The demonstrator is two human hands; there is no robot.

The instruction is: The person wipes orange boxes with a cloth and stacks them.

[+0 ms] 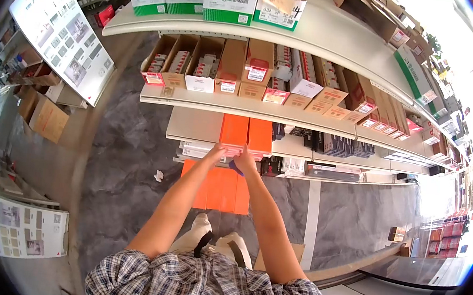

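In the head view, an orange box lies on a lower shelf with its near end at the shelf's front edge. My left hand is closed on the left of that near end. At its right side my right hand grips it too; the fingertips are partly hidden. A second orange box sits right beside it. Below my hands, more orange boxes stand together on the floor in front of my shoes. Something purple shows by my right hand, too small to make out.
Above, a shelf carries open cartons of small electrical parts. White-and-green boxes stand on the top shelf. Dark boxes line the lower shelf to the right. At left stands a display board; crumpled paper lies on the floor.
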